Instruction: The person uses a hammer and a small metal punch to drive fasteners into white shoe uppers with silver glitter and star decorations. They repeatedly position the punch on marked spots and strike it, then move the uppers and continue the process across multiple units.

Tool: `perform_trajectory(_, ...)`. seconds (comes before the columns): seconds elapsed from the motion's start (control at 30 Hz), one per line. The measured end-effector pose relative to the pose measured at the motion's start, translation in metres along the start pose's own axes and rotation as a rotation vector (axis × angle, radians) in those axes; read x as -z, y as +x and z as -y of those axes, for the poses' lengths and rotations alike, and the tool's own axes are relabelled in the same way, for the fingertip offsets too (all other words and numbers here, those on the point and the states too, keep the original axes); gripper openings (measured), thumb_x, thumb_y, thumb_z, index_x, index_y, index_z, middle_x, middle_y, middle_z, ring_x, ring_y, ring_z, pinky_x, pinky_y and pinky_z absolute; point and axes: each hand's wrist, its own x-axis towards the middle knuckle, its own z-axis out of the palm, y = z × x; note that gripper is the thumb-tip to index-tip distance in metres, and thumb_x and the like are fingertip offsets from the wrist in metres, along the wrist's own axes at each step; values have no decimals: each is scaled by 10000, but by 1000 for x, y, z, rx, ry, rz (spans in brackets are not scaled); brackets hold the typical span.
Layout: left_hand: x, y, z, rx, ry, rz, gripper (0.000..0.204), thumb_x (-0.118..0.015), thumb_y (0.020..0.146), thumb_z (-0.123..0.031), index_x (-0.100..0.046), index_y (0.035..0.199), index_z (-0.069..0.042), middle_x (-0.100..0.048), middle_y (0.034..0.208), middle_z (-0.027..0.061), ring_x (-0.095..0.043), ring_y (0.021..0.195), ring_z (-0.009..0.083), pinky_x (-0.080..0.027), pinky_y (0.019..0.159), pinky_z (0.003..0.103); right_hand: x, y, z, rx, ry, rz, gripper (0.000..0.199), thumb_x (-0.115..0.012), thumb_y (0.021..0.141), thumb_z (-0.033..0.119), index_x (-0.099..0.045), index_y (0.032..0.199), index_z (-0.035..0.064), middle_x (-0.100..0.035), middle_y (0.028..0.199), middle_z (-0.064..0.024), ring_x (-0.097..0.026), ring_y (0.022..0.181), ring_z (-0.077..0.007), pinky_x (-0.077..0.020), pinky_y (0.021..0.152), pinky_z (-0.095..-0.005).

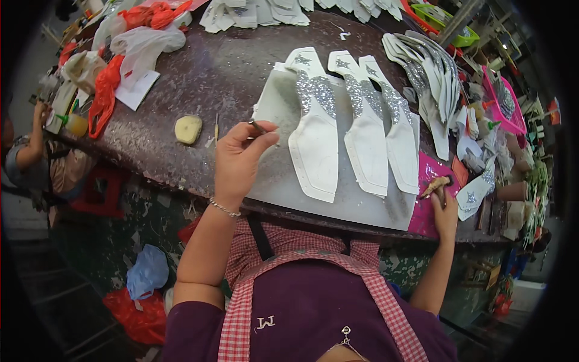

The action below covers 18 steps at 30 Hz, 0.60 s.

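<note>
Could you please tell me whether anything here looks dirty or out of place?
Yes: the pale board under the glittery white pieces has dark smudges toward its lower right, so it looks soiled. A blue plastic bag also lies below the table, at left, perhaps discarded.

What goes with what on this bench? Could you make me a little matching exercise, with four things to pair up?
Column one:
1. Left hand
2. Right hand
3. Three glittery pieces
4. Round block

Column two:
A. Side by side on the grey board
B. Holding a tan lump
C. Pale yellow, directly on the dark table
D. Holding a slim dark tool

Pairs: 1-D, 2-B, 3-A, 4-C.
</note>
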Motion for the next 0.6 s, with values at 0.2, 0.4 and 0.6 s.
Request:
perform_trajectory(0.2,-13,12,9,-16,211,6,107,-629,955,-71,-638,1023,12,-712,914,59,-675,836,102,-569,762,241,-18,-16,-13,-57,-62,-214,371,-592,970,311,-599,1157,-9,-644,904,-155,-620,837,-344,-479,800,-432)
perform_trajectory(0.4,-14,18,16,-46,328,56,122,-584,989,-98,-572,1019,20,-725,905,106,-702,800,130,-593,722,266,12,-13,-20,-320,1140,-169,255,-535,1021,263,-625,1052,26,-604,753,-35,-537,640,-101,-409,561,-243)
perform_trajectory(0.6,-16,18,22,-75,338,34,138,-593,984,-116,-559,991,17,-719,869,112,-721,773,160,-596,691,276,58,-30,76,-47,1163,32,240,-599,979,145,-593,1184,23,-573,800,19,-471,638,-46,-360,572,-193)
